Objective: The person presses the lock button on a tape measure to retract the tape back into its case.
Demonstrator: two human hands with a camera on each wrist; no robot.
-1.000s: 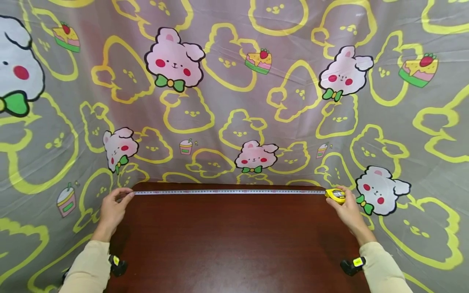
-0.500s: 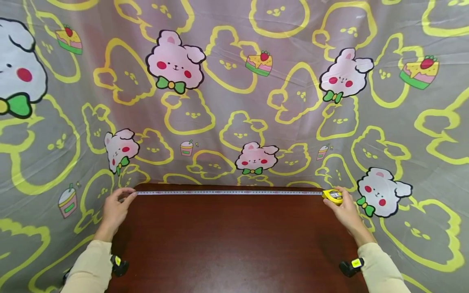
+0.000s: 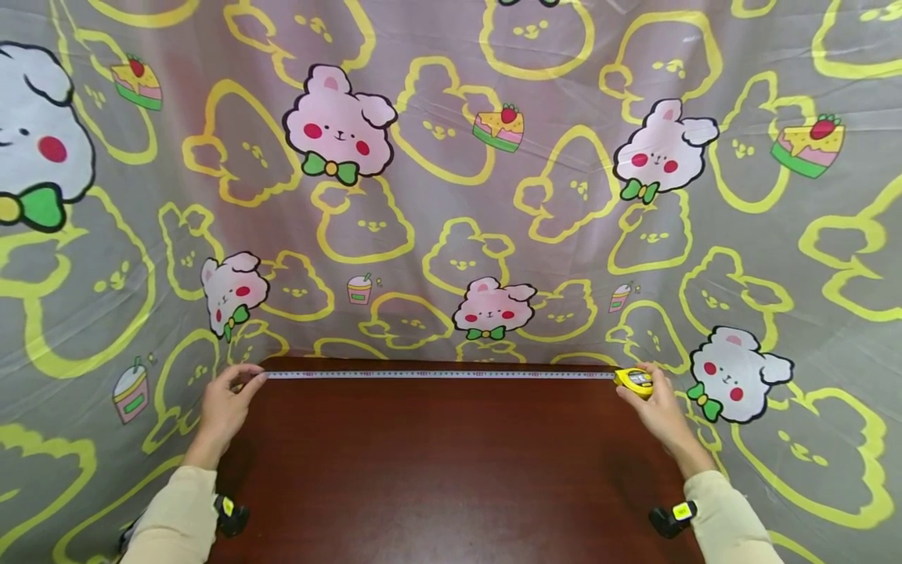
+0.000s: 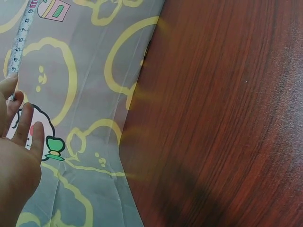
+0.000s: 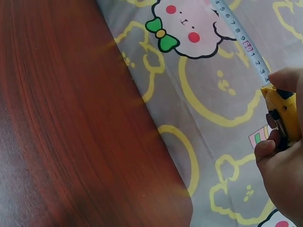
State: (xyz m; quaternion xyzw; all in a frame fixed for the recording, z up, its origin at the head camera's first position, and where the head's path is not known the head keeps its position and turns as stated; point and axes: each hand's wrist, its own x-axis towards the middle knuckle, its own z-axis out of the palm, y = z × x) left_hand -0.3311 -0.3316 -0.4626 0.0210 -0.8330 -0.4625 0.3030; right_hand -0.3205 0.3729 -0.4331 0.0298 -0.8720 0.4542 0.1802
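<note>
A yellow tape measure point(image 3: 636, 381) is gripped in my right hand point(image 3: 658, 411) at the right. Its white blade point(image 3: 437, 375) runs straight and level across the far part of the table to my left hand point(image 3: 229, 407), which pinches the free end between thumb and index finger. In the left wrist view the remaining fingers of that hand point(image 4: 21, 161) spread away from the pinch. In the right wrist view the blade point(image 5: 251, 54) leaves the case by my thumb, just past a red 60 mark. Part of the case is hidden behind the fingers.
A dark reddish-brown wooden table point(image 3: 451, 454) lies below both hands. Grey curtain fabric point(image 3: 423, 180) with cartoon bunnies hangs along its back and sides, close behind the tape. Black wrist cameras point(image 3: 231, 517) sit on both forearms.
My hands have drawn slightly closer together, the right one moving left with the tape measure, so the stretched blade spans a little less. Both hands keep their hold.
</note>
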